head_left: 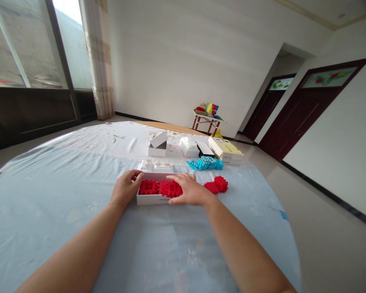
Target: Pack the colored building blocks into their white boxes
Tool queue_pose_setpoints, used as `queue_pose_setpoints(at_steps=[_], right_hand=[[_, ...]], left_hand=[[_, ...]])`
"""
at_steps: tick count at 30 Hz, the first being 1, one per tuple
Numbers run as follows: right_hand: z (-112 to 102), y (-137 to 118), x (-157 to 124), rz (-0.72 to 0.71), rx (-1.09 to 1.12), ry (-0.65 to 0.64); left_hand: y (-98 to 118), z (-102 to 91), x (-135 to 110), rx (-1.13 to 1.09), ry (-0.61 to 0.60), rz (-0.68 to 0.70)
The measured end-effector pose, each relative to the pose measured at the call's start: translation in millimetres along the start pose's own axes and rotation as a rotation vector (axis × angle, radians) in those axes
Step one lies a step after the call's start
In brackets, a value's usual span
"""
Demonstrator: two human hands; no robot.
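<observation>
A long white box [149, 200] lies in front of me with red gear-shaped plastic blocks [148, 187] inside it. My left hand [126, 188] grips the box's left end, its fingertips curled over the rim. Over the right part of the box, my right hand [190, 189] has its thumb and fingers around a red gear-shaped block [172, 189]. My palm hides the box's right end. Just outside, to the right, more red blocks [216, 185] lie joined on the cloth.
Behind the box are white molded pieces [156, 166], a pile of blue blocks [205, 163], an open white box [157, 151], a stack of white pieces [189, 146], a black-and-white box [205, 149] and a yellow-and-white box [228, 150]. A pale blue tablecloth [152, 248] covers the round table.
</observation>
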State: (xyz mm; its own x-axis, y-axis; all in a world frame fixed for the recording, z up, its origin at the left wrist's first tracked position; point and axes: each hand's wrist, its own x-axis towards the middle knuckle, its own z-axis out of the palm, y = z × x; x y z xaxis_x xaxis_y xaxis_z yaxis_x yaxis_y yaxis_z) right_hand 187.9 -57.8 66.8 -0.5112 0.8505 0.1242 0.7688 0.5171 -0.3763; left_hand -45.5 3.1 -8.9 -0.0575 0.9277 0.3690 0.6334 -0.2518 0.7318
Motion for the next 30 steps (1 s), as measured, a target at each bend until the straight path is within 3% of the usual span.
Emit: queue_pose_setpoints(at_steps=[5, 13, 20, 26, 30], right_hand=[[6, 0, -7, -0.004, -0.09, 0.104], [6, 5, -7, -0.094, -0.103, 0.165], [0, 3, -6, 0.016, -0.204, 0.203], [-12, 1, 25, -0.06, -0.096, 0.278], [-9, -5, 53, -0.099, -0.1, 0.205]], left_hand=[[0, 0.7, 0, 0.012, 0.014, -0.006], [4, -0.5, 0, 0.002, 0.009, -0.01], [6, -1.7, 0, 0.004, 0.009, -0.009], [3, 0.0, 0, 0.003, 0.019, 0.0], [2, 0.0, -1, -0.008, 0.032, -0.015]])
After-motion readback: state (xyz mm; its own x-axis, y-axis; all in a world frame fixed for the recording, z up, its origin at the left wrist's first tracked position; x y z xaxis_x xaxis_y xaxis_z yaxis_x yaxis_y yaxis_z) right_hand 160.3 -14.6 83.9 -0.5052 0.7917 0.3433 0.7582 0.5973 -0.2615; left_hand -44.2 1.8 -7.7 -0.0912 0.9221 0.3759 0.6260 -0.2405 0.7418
